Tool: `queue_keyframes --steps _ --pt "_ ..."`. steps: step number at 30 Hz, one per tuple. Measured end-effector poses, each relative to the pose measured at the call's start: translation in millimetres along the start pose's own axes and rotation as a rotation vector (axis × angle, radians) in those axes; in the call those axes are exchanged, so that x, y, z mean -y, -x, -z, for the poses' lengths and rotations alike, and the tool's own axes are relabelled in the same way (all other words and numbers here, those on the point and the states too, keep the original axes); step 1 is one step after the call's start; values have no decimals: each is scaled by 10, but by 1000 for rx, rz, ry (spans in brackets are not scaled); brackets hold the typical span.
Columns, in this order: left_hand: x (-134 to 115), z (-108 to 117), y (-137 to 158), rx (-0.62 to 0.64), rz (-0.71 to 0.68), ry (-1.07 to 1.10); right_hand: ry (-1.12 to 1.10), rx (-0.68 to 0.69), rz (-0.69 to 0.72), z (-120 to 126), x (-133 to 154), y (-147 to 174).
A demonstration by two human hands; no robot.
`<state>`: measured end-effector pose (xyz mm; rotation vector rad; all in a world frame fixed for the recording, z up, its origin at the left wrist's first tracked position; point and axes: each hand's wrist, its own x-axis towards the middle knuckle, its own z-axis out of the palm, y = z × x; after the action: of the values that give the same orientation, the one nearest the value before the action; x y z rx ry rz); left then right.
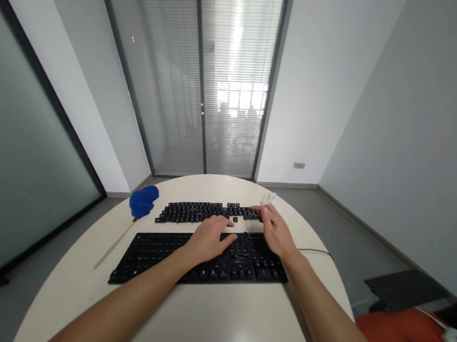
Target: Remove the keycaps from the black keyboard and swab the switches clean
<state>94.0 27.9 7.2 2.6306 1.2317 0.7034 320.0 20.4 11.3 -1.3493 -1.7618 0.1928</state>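
A black keyboard base [154, 249] lies across the table, with many key positions bare and some keycaps along its front and right. Behind it, loose black keycaps [195, 210] are laid out in rows. My left hand [211, 239] is over the middle of the keyboard, holding nothing visible, its thumb apart from its fingers. Its fingertips are near a single loose keycap [235, 219]. My right hand [276, 229] reaches past the keyboard's right end to the keycaps at the right of the rows. One finger there is stretched out to the left; its other fingers are partly hidden.
A round, cream-coloured table [212, 314] carries everything. At its left lies a blue duster-like head [143, 201] on a thin wooden stick [114, 244]. Crumpled clear plastic [267, 198] sits beyond my right hand. A black cable [316, 251] crosses the right edge. An orange seat [397, 331] stands at the lower right.
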Motion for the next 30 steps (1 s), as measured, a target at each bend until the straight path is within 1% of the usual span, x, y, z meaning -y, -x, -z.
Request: queue_keyframes --steps 2,4,5,7,11,13,17,20,22,26,30 --pt "-110 -23 187 71 -102 67 -57 28 -74 -14 34 12" --pt "-152 -53 342 186 -162 53 -104 71 -131 -37 44 23" --pt "-147 -67 399 227 -171 43 -134 93 -150 -51 43 28" --pt "-99 -84 469 271 -159 37 -215 125 -175 -79 41 41" --pt "48 -33 532 293 -156 46 -315 180 -202 -106 88 71" --pt "105 40 566 285 -159 38 -314 224 -178 -105 152 86" --pt "159 188 621 246 -177 13 -322 365 -116 -117 303 124" --pt "165 216 634 199 -183 17 -286 473 -85 -140 383 152" --pt "171 195 642 182 -181 24 -223 512 -56 -149 424 164" --pt "206 140 661 243 -196 15 -80 537 4 -141 531 147" --pt "253 139 649 304 -194 6 61 594 140 -134 661 45"
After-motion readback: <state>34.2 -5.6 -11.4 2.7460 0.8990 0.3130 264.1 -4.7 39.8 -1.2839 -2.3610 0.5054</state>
